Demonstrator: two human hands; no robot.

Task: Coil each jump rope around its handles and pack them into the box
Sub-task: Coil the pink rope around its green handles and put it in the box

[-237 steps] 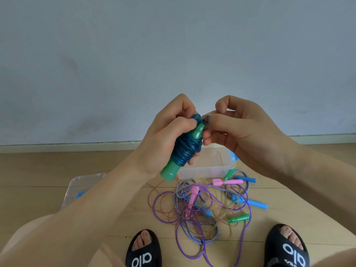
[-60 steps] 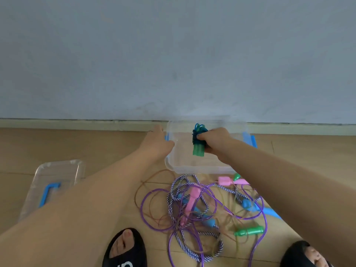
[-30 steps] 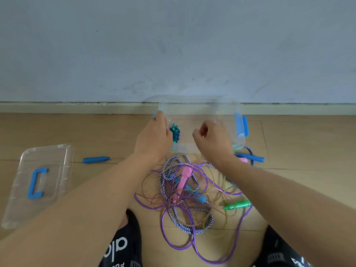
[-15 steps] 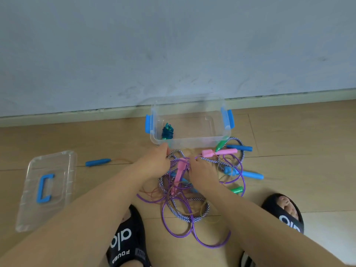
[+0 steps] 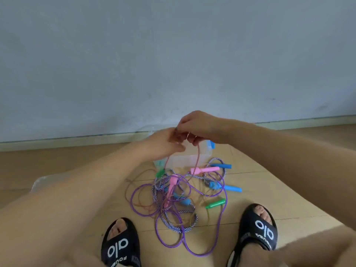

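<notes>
- Both hands are up in front of the clear box (image 5: 189, 159), meeting in the middle. The left hand (image 5: 165, 144) and right hand (image 5: 200, 125) are pinching a thin pink rope (image 5: 197, 157) between them.
- That rope hangs down in a loop to the pile on the wooden floor (image 5: 289, 189).
- The pile's a proper tangle: a purple rope (image 5: 200, 254), a blue-and-white striped rope (image 5: 179, 229), two pink handles (image 5: 205, 169), some blue handles (image 5: 232, 188), and a green handle (image 5: 215, 203).
- Clear lid (image 5: 41, 182) pokes out behind the left forearm.
- Black slides (image 5: 120, 245) on both feet at the bottom, grey wall (image 5: 173, 54) behind.
</notes>
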